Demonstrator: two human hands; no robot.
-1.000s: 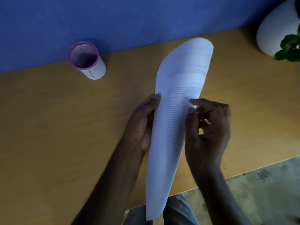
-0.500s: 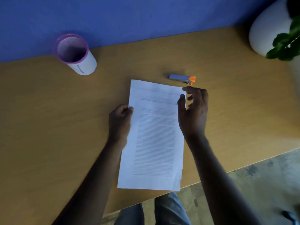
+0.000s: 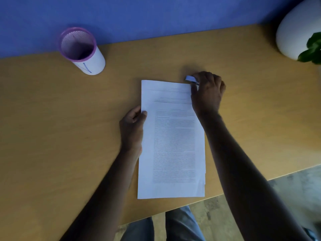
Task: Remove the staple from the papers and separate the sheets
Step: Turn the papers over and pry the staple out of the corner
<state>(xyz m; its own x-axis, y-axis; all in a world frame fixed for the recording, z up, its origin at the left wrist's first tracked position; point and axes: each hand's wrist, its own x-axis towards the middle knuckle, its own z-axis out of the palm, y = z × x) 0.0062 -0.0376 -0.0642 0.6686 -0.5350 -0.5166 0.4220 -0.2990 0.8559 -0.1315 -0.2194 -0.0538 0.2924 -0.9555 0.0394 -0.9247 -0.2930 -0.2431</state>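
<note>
The right hand (image 3: 207,92) is closed around a small blue tool (image 3: 189,78), whose end pokes out from the fingers at about 10 o'clock from the knuckles. From its shape and the task it looks like a staple remover, though most of it is hidden in the fist. The tool lies just off the papers' (image 3: 171,140) corner at 1 o'clock, and the thumb side of the hand overlaps that corner.

The left hand (image 3: 132,126) sits at 9 o'clock of the stack, its thumb pressed down on the left margin and its fingers curled at the edge, pinning the sheets flat on the table (image 3: 60,127). The papers lie near the front edge of the table, printed side up, long side running from 12 to 6 o'clock. The staple itself cannot be made out; the right hand may be covering it.

I judge the step in hand to be taking up the tool and bringing it to the stapled corner; the sheets are not yet separated. The next move calls for working the tool's tip under the staple while the left hand holds the stack firm, so that the corner does not tear.

A cup (image 3: 81,51) with a purple rim stands well away at 10 o'clock, and a white pot (image 3: 295,32) with a green plant (image 3: 312,49) at 2 o'clock.
</note>
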